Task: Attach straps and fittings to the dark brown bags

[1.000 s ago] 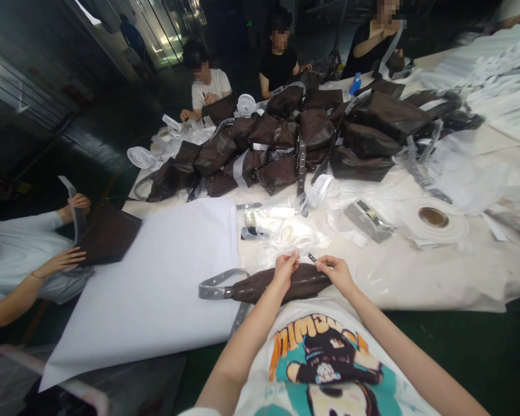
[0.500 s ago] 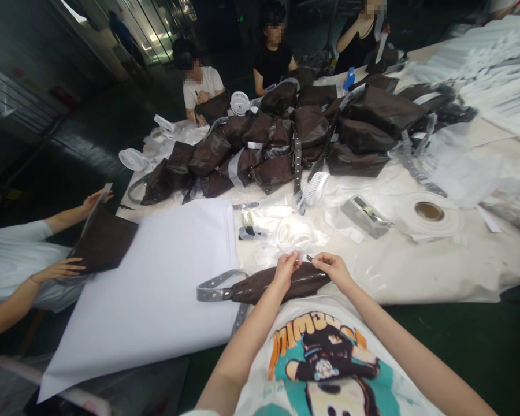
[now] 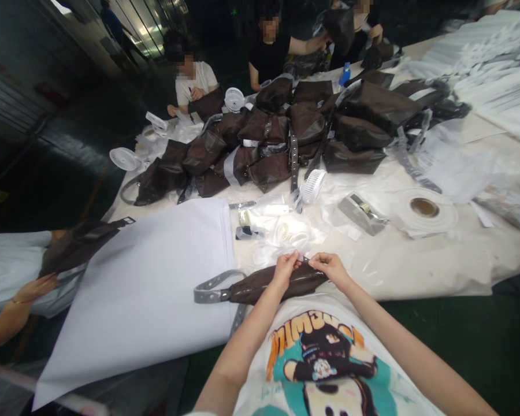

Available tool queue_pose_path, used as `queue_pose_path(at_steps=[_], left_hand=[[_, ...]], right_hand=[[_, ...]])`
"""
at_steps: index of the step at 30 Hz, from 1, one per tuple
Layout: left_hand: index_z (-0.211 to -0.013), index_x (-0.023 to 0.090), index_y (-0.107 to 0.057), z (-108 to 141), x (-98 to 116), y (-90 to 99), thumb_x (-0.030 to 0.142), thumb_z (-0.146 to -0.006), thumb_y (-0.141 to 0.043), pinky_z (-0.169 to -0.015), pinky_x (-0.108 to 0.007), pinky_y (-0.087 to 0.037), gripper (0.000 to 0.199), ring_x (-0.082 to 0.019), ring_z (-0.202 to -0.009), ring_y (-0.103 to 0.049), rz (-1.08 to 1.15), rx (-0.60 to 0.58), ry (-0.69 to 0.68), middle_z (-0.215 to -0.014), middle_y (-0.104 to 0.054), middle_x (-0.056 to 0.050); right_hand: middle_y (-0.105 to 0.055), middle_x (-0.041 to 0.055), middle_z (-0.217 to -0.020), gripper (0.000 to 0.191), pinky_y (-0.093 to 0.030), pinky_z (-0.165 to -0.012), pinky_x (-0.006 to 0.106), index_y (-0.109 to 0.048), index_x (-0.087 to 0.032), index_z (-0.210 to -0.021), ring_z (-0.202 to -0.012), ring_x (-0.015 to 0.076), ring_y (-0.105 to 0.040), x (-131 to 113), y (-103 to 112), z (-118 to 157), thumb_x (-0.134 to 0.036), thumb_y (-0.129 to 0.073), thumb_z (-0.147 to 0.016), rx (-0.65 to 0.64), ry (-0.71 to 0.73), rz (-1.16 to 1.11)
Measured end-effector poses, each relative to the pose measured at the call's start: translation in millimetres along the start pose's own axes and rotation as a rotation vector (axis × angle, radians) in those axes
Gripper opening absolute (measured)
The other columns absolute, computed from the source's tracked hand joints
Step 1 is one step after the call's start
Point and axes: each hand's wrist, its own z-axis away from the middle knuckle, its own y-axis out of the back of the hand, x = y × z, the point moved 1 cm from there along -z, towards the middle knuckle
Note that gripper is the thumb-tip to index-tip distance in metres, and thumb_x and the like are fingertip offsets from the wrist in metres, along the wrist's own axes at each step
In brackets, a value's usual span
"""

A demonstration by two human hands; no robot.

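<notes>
A dark brown bag (image 3: pixel 260 284) lies at the table's front edge, against my shirt, its grey studded strap (image 3: pixel 208 290) looped out to the left. Above the bag, my left hand (image 3: pixel 288 267) pinches a small whitish piece too small to name. Close beside it on the right, my right hand (image 3: pixel 327 267) holds a small dark tab between thumb and fingers. The two sets of fingertips nearly meet. Just beyond them lie a roll of white tape or ribbon (image 3: pixel 292 230) and clear plastic.
Large white sheets (image 3: pixel 156 289) cover the table's left part. Brown bags (image 3: pixel 305 124) are heaped across the middle. A tape dispenser (image 3: pixel 361 214), a large white roll (image 3: pixel 424 209) and a small fan (image 3: pixel 312 186) stand nearer. Several people sit or stand around.
My hands have come slightly closer together, the dark tab nearing my left fingertips. The person at left has lowered and turned a brown bag. Across the table, a person in black now holds a bag up.
</notes>
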Motion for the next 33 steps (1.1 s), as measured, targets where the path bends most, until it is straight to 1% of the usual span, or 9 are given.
queue_pose_path(at_steps=[4, 10, 13, 18, 20, 24, 28, 31, 33], left_hand=[[-0.066, 0.014, -0.071, 1.4, 2.6, -1.9, 0.066, -0.071, -0.071, -0.064, -0.026, -0.043, 0.052, -0.013, -0.059, -0.056, -0.1, -0.024, -0.043, -0.059, -0.065, -0.003], [-0.059, 0.015, -0.07, 7.1, 6.7, -5.8, 0.062, -0.072, -0.072, -0.061, -0.027, -0.041, 0.049, -0.013, -0.054, -0.052, -0.235, -0.069, -0.099, -0.054, -0.063, -0.003], [-0.064, 0.015, -0.072, 9.5, 8.5, -9.8, 0.059, -0.072, -0.073, -0.062, -0.027, -0.041, 0.045, -0.014, -0.057, -0.055, -0.263, -0.109, -0.121, -0.058, -0.065, -0.003], [-0.066, 0.016, -0.072, 13.0, 8.1, -18.9, 0.056, -0.074, -0.072, -0.061, -0.027, -0.041, 0.041, -0.015, -0.057, -0.055, -0.338, -0.206, -0.14, -0.059, -0.065, -0.003], [-0.069, 0.016, -0.072, 16.0, 8.2, -22.4, 0.056, -0.075, -0.071, -0.061, -0.027, -0.04, 0.041, -0.015, -0.057, -0.054, -0.351, -0.28, -0.151, -0.06, -0.065, -0.002], [-0.072, 0.015, -0.072, 21.3, 16.1, -26.4, 0.058, -0.077, -0.068, -0.061, -0.026, -0.039, 0.043, -0.015, -0.059, -0.054, -0.425, -0.395, -0.181, -0.063, -0.065, -0.003], [-0.07, 0.016, -0.07, 24.5, 34.6, -30.5, 0.062, -0.076, -0.066, -0.063, -0.028, -0.043, 0.047, -0.017, -0.062, -0.056, -0.497, -0.465, -0.215, -0.066, -0.067, -0.004], [-0.058, 0.019, -0.065, 34.5, 43.9, -35.4, 0.067, -0.068, -0.068, -0.064, -0.031, -0.047, 0.05, -0.02, -0.06, -0.058, -0.59, -0.408, -0.201, -0.059, -0.066, -0.003], [-0.062, 0.023, -0.067, 31.2, 43.1, -36.5, 0.067, -0.056, -0.075, -0.068, -0.036, -0.051, 0.045, -0.024, -0.066, -0.064, -0.611, -0.324, -0.203, -0.064, -0.071, -0.001]], right_hand=[[-0.064, 0.0008, -0.061, 0.042, -0.044, -0.064, 0.031, -0.068, -0.017, -0.067, -0.06, 0.015, -0.053, 2.6, -1.4, -1.1, -0.058, -0.078, -0.067, 0.012, -0.01, 0.015], [-0.064, 0.0001, -0.064, 0.044, -0.046, -0.069, 0.032, -0.069, -0.016, -0.079, -0.063, 0.0163, -0.057, 12.7, -0.3, -3.8, -0.056, -0.082, -0.063, 0.151, 0.028, 0.051], [-0.063, -0.0009, -0.064, 0.045, -0.047, -0.071, 0.032, -0.069, -0.017, -0.085, -0.065, 0.0173, -0.058, 13.0, 4.3, -2.9, -0.056, -0.081, -0.066, 0.132, 0.053, 0.065], [-0.071, 0.0054, -0.094, 0.037, -0.049, -0.086, 0.035, -0.069, -0.02, -0.098, -0.093, 0.0229, -0.064, 10.2, 18.2, 9.9, -0.053, -0.067, -0.081, 0.105, 0.124, -0.029], [-0.072, 0.0058, -0.097, 0.034, -0.049, -0.088, 0.034, -0.07, -0.021, -0.095, -0.096, 0.0238, -0.064, 11.9, 22.2, 18.2, -0.052, -0.066, -0.082, 0.137, 0.126, 0.006], [-0.07, 0.0037, -0.082, 0.032, -0.05, -0.079, 0.034, -0.069, -0.02, -0.083, -0.082, 0.0226, -0.063, 16.1, 24.1, 28.9, -0.052, -0.066, -0.082, 0.129, 0.11, 0.099], [-0.069, 0.0054, -0.083, 0.026, -0.048, -0.083, 0.037, -0.068, -0.022, -0.076, -0.084, 0.0235, -0.063, 8.3, 28.3, 30.9, -0.046, -0.067, -0.084, 0.233, 0.259, 0.137], [-0.069, 0.0061, -0.082, 0.023, -0.048, -0.083, 0.04, -0.069, -0.024, -0.073, -0.086, 0.0239, -0.063, 2.8, 25.9, 41.9, -0.043, -0.066, -0.086, 0.291, 0.404, 0.255], [-0.071, 0.0058, -0.084, 0.026, -0.048, -0.084, 0.041, -0.07, -0.025, -0.07, -0.086, 0.0241, -0.064, 11.1, 19.4, 39.8, -0.045, -0.065, -0.085, 0.301, 0.464, 0.356]])
